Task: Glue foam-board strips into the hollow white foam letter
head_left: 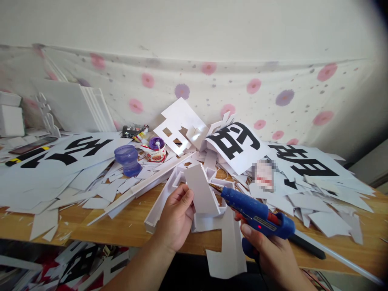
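Note:
Between the thumb and fingers of my left hand is a white foam board piece, held tilted above the table. My right hand is wrapped round the handle of a blue hot glue gun, whose red light glows. A long glue stick sticks out of its back end. The gun's nozzle is close to the right edge of the board piece; whether they touch I cannot tell. Behind and below lies a white box-walled foam letter, partly hidden by my left hand.
White offcuts litter the wooden table. Printed character sheets lie left, centre and right. A purple plastic jar stands beside a food tub. A yellow-black cutter is far left; foam sheets lean at the wall.

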{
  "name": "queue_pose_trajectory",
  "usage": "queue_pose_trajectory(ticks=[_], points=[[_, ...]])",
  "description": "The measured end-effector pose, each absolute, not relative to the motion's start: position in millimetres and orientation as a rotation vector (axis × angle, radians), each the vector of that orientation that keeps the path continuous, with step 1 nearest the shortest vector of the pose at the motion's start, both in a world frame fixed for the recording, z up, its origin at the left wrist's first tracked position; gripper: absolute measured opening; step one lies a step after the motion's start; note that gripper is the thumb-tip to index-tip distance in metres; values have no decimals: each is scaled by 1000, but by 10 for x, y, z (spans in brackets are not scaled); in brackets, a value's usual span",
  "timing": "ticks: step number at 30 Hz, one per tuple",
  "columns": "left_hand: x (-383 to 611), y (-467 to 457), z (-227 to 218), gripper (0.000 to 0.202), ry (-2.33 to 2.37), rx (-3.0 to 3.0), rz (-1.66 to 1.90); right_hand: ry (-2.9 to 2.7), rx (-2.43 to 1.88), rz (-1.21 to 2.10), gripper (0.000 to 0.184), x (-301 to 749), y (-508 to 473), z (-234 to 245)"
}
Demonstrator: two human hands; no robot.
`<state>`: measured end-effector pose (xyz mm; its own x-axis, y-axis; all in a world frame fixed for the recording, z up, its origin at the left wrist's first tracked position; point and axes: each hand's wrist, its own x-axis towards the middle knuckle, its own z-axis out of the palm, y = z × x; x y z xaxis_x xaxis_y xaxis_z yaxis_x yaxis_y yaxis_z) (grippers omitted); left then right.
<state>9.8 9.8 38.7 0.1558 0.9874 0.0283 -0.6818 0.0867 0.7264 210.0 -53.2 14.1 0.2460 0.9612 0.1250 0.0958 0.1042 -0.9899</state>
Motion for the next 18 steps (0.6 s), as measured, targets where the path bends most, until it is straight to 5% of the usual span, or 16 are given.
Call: queue_pose_trajectory(ticks=[18], points=[[-23,127,432,30,597,695,1418,-1279,-1259,972,29,2125,-542,264]])
